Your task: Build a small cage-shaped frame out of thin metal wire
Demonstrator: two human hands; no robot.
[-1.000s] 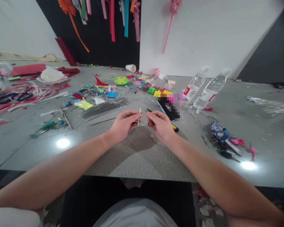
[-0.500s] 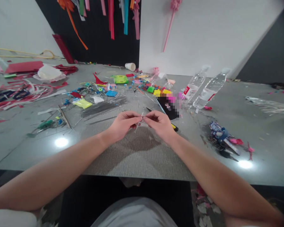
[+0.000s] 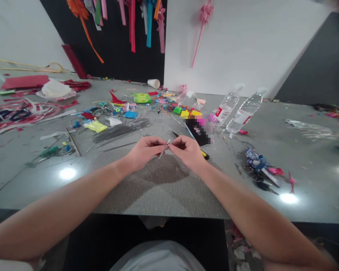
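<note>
Left hand and right hand: each grip pinched narrow on thin pale strip (fingertips nearly touching) above table.

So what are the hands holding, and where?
Both hands, left hand and right hand, pinch a thin pale strip between fingertips, near its upper end.

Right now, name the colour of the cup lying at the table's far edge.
White: the paper cup, head view.
</note>
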